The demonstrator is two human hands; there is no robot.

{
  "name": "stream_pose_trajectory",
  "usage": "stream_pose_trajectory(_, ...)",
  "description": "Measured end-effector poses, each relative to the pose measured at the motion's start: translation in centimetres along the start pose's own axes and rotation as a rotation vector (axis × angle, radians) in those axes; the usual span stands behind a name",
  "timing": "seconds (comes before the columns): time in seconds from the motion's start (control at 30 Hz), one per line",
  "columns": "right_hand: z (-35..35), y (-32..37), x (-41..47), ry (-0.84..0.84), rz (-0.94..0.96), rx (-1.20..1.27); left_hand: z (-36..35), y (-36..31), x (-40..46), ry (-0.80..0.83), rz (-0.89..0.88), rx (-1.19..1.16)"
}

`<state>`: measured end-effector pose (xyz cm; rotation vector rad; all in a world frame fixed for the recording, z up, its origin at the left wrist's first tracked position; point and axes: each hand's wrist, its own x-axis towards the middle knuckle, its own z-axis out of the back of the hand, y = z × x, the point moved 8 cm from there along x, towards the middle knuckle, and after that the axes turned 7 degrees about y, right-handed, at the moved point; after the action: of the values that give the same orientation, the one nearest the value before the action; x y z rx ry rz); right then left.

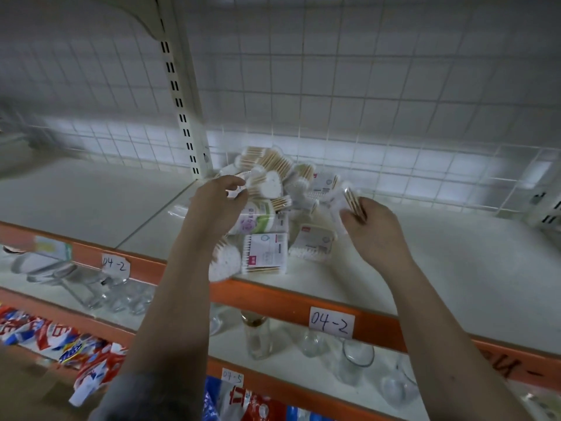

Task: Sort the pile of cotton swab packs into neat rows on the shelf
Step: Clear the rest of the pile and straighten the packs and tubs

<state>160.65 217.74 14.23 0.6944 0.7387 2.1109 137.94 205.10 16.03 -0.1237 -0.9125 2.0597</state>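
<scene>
**Light, crinkly packs need a soft hold**

Start near the orange shelf edge (273, 299) with its "04-2" label (331, 322). Just behind that edge lies a flat square pack (264, 253) of cotton swabs. Beside it, towards the left arm, a heart-shaped pack (223, 264) pokes out over the edge.

A bit farther from the edge is the right hand (372, 229). Its fingers curl round a thin pack (353, 202) and pinch it by its narrow side. The left hand (214, 199) is about as far back. Its fingers and thumb close on another heart-shaped pack (267, 183) at the top of the pile.

Farther back still, the pile of packs (273, 189) sits in a messy heap on the white shelf (425, 253), close to the wire grid wall (364, 117). No neat rows show yet.

The packs look very light. The clear wrap looks thin and slippery, so a pack may slide out of a loose hold. The sticks inside look thin and could snap if squeezed hard. It seems best to hold each pack by its two long sides, with a gentle grip, and lay it flat.
</scene>
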Motion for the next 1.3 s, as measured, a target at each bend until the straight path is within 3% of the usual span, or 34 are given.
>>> stream_pose_trajectory(0.37,-0.7,0.1,-4.0,-0.173,-0.138,0.348,-1.8,2.9,-0.3,0.317,-0.031,-0.015)
stream_pose_trajectory(0.73,-0.6,-2.0,-9.8,-0.322,-0.362,0.721,-2.0,-2.1,-1.4,0.28,-0.332,-0.144)
stream_pose_trajectory(1.3,11.3,-10.7,-23.1,-0.582,-0.579,0.504,-13.3,-16.5,-9.1,0.515,-0.525,-0.305)
